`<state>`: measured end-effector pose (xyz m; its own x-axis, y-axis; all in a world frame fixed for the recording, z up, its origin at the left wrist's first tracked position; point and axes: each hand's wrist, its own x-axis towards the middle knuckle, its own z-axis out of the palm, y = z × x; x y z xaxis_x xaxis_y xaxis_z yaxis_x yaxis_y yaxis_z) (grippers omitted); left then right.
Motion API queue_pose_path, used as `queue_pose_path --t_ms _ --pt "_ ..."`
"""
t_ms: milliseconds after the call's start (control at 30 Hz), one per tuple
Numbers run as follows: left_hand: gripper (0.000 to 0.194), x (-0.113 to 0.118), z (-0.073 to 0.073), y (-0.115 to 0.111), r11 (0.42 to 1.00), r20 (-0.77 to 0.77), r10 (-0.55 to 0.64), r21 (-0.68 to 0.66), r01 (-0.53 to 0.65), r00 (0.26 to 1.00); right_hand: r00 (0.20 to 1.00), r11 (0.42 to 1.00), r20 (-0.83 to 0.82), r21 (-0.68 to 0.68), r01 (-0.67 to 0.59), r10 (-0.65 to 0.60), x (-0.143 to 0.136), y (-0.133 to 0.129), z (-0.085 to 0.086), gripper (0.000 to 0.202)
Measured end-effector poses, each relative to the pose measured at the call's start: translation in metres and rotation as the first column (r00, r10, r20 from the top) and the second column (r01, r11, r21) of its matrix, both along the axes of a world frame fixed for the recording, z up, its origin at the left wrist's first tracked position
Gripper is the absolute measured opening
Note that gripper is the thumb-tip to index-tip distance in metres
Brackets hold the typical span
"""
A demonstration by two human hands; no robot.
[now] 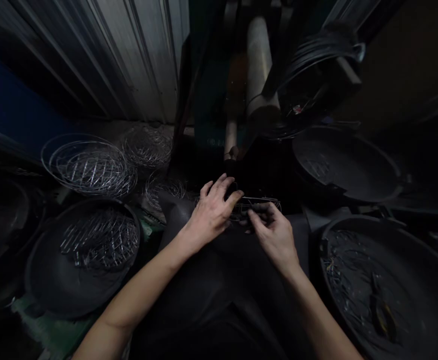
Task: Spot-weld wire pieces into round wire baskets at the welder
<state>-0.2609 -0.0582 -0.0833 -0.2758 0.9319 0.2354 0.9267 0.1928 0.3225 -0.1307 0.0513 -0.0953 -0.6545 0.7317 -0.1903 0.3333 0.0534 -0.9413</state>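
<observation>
Over my dark-covered lap lies a small wire frame (271, 201), partly hidden by both hands. My left hand (214, 207) rests at its left end, fingers apart and curved over it. At the right, my right hand (269, 222) has its thumb and fingers pinched together against the frame; what lies between them is too dark and small to make out. Just beyond the hands stands a machine with a thick pale cylinder (259, 60) and a thinner rod (231, 137) pointing down.
A dark pan (64, 290) on the left holds wire grids (104, 237). Behind it are round wire bundles (94, 170). At right, one pan (410, 280) contains wire pieces and yellow-handled pliers (384, 317); another pan (357, 165) sits behind, below a wire coil (316, 50).
</observation>
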Motion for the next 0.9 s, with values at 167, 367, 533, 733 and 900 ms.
queue_pose_path --t_ms 167,367,533,733,900 --pt "0.062 -0.014 0.001 0.006 0.999 -0.007 0.045 0.025 -0.045 0.999 1.000 0.999 -0.010 0.052 -0.005 0.005 -0.023 0.011 0.000 0.035" --pt "0.061 -0.032 -0.006 0.012 0.996 -0.027 0.062 0.072 -0.060 0.998 0.999 0.921 0.010 0.386 0.042 -0.050 -0.041 0.012 0.003 0.031" --pt "0.061 -0.044 -0.008 0.018 0.995 -0.026 0.066 0.080 -0.064 0.997 1.000 0.890 -0.005 0.456 0.012 -0.011 -0.049 0.017 -0.004 0.029" --pt "0.062 -0.053 -0.006 0.022 0.993 -0.045 0.085 0.083 -0.081 0.995 0.999 0.870 -0.035 0.494 -0.001 0.021 -0.060 0.022 -0.008 0.027" --pt "0.065 -0.060 -0.006 0.024 0.989 -0.075 0.091 0.120 -0.082 0.993 0.999 0.843 -0.035 0.537 -0.016 0.041 -0.067 0.024 -0.006 0.025"
